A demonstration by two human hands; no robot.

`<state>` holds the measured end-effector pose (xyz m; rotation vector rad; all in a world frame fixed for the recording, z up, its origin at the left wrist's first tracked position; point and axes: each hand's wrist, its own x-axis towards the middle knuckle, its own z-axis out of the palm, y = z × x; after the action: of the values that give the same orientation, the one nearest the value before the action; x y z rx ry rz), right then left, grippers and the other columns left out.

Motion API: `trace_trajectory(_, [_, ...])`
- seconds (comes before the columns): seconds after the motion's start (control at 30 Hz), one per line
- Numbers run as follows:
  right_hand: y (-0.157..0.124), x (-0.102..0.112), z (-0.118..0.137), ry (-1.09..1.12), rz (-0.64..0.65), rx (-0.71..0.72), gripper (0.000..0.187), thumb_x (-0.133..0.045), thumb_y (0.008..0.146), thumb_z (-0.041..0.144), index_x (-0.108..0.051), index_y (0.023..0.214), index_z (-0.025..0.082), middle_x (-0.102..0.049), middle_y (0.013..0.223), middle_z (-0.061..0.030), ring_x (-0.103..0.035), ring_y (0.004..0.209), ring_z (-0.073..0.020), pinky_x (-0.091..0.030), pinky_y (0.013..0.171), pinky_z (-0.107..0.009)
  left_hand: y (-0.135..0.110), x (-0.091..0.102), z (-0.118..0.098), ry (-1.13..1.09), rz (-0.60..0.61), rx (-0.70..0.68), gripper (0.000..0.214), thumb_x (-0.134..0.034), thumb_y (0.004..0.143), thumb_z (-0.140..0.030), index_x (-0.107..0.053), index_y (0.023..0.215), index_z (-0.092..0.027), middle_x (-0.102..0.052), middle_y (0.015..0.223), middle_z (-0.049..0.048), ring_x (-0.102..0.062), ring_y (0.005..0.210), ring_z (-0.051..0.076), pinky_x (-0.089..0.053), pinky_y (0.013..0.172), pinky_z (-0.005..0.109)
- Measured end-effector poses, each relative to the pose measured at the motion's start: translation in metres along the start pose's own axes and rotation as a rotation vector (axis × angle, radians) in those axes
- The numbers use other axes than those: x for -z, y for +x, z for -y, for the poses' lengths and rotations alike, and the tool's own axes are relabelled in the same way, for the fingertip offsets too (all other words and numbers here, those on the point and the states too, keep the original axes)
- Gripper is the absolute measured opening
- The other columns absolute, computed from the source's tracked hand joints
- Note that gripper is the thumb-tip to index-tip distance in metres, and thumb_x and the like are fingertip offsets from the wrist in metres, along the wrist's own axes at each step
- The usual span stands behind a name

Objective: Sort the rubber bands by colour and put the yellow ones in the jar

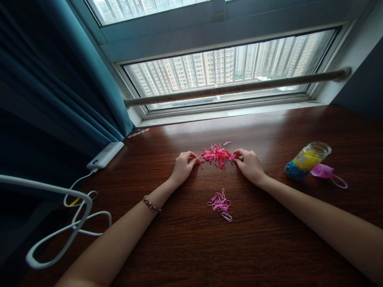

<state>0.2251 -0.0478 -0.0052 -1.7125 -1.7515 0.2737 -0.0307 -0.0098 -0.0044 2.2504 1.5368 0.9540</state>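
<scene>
At left, a blue curtain hangs beside a white device with a white cable. The left hand – beaded bracelet at the wrist – has thumb and forefinger drawn close at the left edge of a pile of red and pink clips, centred on the brown tabletop. A smaller pink heap lies nearer the viewer. The right hand meets the pile's right edge, fingers similarly bent; whether either hand pinches a clip is unclear. Farther right, a glass jar contains yellow and blue pieces, just beside a looped pink object.
</scene>
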Motion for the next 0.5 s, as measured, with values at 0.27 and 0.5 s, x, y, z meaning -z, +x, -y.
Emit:
trace_trajectory(0.27, [0.0058,-0.0046,-0.0040,0.300,-0.089,0.037,0.019,-0.051,0.075,0.012,-0.061,0.090,0.016,-0.064,0.080,-0.0041,-0.058,0.069,-0.0145,-0.046,0.067,-0.028,-0.0017,0.0039,-0.0038,-0.026,-0.082,-0.007,0.008,-0.059,0.076,-0.027,-0.060,0.080,-0.020,-0.062,0.084,0.0017,-0.056,0.082,0.018,-0.043,0.076,0.030])
trace_trajectory(0.5, [0.0043,-0.0016,0.0006,0.391,-0.156,0.128,0.022,-0.051,0.071,0.007,-0.063,0.086,0.017,-0.063,0.084,-0.0031,-0.059,0.072,-0.0139,-0.049,0.068,-0.027,-0.0019,0.0045,-0.0054,-0.029,-0.093,-0.042,0.006,-0.061,0.074,-0.023,-0.062,0.079,-0.020,-0.063,0.084,0.0010,-0.055,0.085,0.018,-0.042,0.079,0.030])
